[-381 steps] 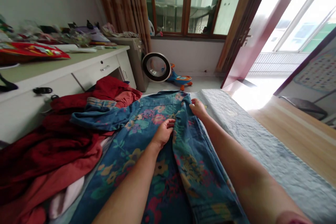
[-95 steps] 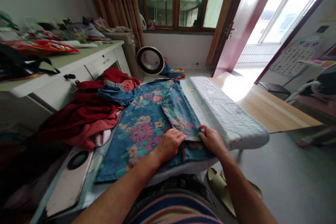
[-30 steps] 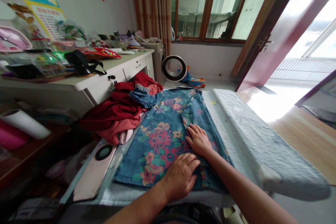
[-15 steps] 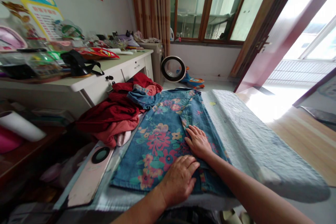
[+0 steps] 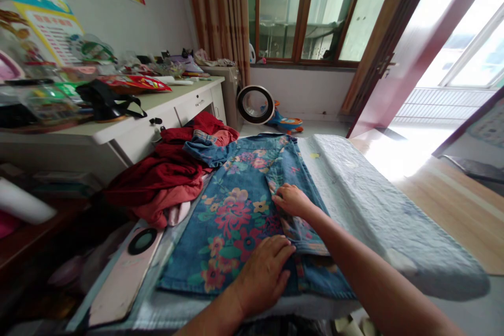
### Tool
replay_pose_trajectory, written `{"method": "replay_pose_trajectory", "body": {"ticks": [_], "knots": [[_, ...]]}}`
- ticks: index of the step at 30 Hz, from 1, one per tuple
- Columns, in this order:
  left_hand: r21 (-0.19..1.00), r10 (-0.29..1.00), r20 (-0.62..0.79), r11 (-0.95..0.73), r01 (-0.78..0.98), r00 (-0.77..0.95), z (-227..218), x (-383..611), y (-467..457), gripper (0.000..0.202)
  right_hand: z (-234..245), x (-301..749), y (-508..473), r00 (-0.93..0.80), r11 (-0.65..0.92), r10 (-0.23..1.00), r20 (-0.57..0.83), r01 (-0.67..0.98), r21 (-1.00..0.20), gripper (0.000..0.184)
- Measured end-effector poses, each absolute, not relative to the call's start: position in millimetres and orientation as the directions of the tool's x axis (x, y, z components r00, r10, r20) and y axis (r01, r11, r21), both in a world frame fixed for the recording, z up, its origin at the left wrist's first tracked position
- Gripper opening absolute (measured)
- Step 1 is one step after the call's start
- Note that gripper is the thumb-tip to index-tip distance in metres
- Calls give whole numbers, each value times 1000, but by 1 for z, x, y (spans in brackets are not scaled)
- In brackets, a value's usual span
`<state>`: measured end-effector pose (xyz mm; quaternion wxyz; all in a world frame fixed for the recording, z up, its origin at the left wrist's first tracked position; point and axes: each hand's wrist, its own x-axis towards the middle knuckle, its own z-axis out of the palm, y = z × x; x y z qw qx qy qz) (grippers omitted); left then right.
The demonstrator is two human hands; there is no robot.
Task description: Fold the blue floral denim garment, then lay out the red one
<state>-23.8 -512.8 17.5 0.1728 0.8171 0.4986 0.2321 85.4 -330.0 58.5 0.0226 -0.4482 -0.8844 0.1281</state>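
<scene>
A blue denim garment (image 5: 232, 215) printed with red and yellow flowers lies spread on a bed covered by a pale quilted sheet (image 5: 354, 189). Its right side is folded in over the middle. My left hand (image 5: 265, 273) lies flat on the garment's near hem, fingers stretched out. Farther up, my right hand (image 5: 291, 200) has its fingers curled on the edge of the folded-in strip and pinches the cloth there.
A heap of red clothes (image 5: 161, 176) lies left of the garment, against a white desk (image 5: 129, 131) crowded with clutter. A flat pink board (image 5: 122, 273) lies at the bed's near left corner. A round fan (image 5: 255, 105) and a toy stand by the window.
My right hand has gone from lying flat on the fold to pinching its edge slightly farther up. The left hand stays flat at the hem. The camera shifted slightly.
</scene>
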Motion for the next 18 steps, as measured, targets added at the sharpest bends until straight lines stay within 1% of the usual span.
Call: {"method": "replay_pose_trajectory", "body": {"ticks": [2,4,5,6,9,13,16,18], "knots": [[516,896,196,-439,735,397,18,-25,-512,58,60,79,-323,-554,541,832,22,803,-251,43],[524,902,174,-425,738,396,20,-24,-512,58,51,75,-320,-527,546,838,145,799,-251,43],[528,905,160,-417,740,395,21,-24,-512,58,44,73,-320,-524,553,833,175,794,-252,45],[532,908,147,-408,742,393,23,-23,-512,58,37,73,-320,-528,558,830,178,790,-254,46],[547,915,112,-383,744,388,27,-22,-512,57,16,73,-320,-536,548,835,123,792,-269,50],[597,908,85,-375,709,409,37,-27,-510,58,4,75,-317,-540,549,834,117,790,-271,52],[653,903,100,-377,657,418,52,-43,-500,46,4,74,-315,-541,551,833,115,791,-266,52],[658,926,140,-351,666,350,62,-60,-487,40,4,74,-315,-538,547,835,111,794,-264,51]]}}
